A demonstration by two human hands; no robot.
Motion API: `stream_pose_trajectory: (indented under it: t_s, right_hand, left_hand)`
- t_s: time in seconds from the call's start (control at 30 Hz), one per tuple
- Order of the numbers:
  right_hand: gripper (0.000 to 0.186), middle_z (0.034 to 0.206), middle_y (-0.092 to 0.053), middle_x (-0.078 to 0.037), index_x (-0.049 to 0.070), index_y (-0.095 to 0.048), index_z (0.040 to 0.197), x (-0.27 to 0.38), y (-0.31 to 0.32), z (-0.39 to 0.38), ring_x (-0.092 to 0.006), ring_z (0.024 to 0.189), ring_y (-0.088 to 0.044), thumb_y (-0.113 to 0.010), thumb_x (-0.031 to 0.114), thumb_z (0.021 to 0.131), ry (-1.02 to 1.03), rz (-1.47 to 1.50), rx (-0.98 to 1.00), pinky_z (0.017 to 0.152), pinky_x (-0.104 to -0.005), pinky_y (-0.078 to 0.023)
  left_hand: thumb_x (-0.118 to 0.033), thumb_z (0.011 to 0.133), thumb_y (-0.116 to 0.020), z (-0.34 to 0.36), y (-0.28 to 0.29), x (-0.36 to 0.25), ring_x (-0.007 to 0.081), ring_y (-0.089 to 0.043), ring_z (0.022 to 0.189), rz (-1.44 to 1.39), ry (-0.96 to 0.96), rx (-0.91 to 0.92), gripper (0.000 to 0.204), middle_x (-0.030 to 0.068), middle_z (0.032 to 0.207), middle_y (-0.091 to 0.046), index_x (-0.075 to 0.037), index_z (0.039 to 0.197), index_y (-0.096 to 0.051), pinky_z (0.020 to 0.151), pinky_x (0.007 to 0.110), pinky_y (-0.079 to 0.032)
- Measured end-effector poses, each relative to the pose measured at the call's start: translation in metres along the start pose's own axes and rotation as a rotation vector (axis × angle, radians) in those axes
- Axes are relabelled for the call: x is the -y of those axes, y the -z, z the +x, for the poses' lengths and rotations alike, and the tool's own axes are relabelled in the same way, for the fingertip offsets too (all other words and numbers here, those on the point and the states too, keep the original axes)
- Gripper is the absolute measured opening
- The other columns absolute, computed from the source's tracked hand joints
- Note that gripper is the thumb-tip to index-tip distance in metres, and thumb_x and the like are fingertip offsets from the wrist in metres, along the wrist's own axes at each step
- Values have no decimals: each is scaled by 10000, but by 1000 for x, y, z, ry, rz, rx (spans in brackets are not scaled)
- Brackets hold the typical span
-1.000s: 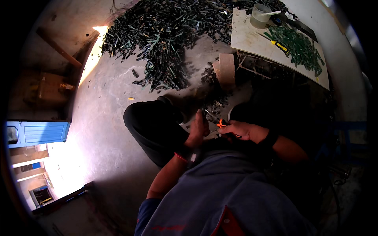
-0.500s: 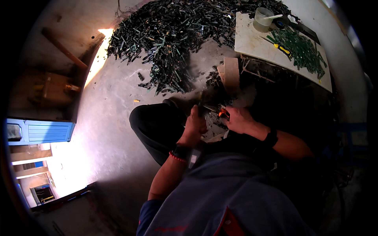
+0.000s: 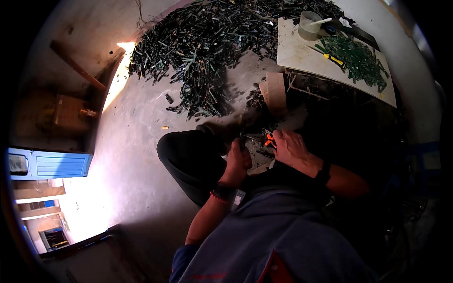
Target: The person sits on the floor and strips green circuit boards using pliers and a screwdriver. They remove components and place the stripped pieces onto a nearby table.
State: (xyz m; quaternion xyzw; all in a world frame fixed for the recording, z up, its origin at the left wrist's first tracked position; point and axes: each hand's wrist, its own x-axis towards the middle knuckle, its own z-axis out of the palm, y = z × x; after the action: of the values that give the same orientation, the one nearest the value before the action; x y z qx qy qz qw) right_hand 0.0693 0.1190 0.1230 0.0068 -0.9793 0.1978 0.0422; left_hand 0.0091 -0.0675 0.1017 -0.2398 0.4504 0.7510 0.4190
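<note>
My left hand (image 3: pixel 237 162) is closed around a thin dark strip that sticks up from the fist, above my bent knee in dark trousers (image 3: pixel 188 155). My right hand (image 3: pixel 289 146) grips a small tool with orange handles (image 3: pixel 269 140), its tip close to the strip. Both hands meet over a pale sheet (image 3: pixel 258 158) scattered with small dark bits on my lap. What the tool's jaws touch is too dark to tell.
A large heap of dark green and black strips (image 3: pixel 207 52) covers the concrete floor ahead. A low white board (image 3: pixel 302 56) at the right carries a plastic cup (image 3: pixel 309 24), a yellow-handled tool (image 3: pixel 336 60) and more green strips (image 3: pixel 361 59). A blue door (image 3: pixel 49 164) stands at the left.
Both hands have risen slightly and moved closer together, and the view has tilted down a little. The orange-handled tool stays in the right hand.
</note>
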Motion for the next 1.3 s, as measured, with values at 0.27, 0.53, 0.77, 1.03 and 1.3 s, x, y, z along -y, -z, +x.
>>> stream_pose_trajectory:
  t_s: [0.27,0.53,0.77,1.03,1.3]
  right_hand:
    - [322,724,-463,21,127,-529,1153,46,5,-17,-93,555,-406,-599,254,865,-662,2071,992,491,-239,-341]
    - [275,751,-565,-122,26,-523,894,6,-9,-6,-284,684,-576,-663,208,742,-138,250,155,626,-383,-469]
    - [202,709,-527,-32,60,-553,915,29,-9,-9,-167,562,-513,-599,246,851,-542,1669,874,475,-290,-400]
    - [279,724,-581,-141,13,-565,889,15,-17,-6,-274,669,-595,-639,254,770,-320,593,372,601,-396,-485]
    - [249,817,-613,-198,0,-535,852,3,-3,-6,-384,782,-597,-652,182,731,-158,157,115,659,-449,-477]
  left_hand:
    - [-438,930,-384,-10,-17,0,97,-255,422,120,-343,-185,370,-29,536,-293,-135,720,-419,395,267,-238]
    - [-432,932,-361,-3,-8,6,106,-280,426,13,-153,-43,354,-22,538,-297,-133,745,-384,402,267,-241]
    - [-432,930,-358,-4,-9,7,106,-265,424,-5,-245,-212,368,-24,537,-289,-128,725,-385,409,267,-252]
    - [-420,927,-350,10,-3,8,104,-261,428,-91,-94,-75,365,-21,554,-298,-133,704,-375,408,261,-234]
    - [-384,928,-389,1,3,13,101,-268,441,120,-228,60,330,-30,563,-278,-139,712,-345,415,246,-224]
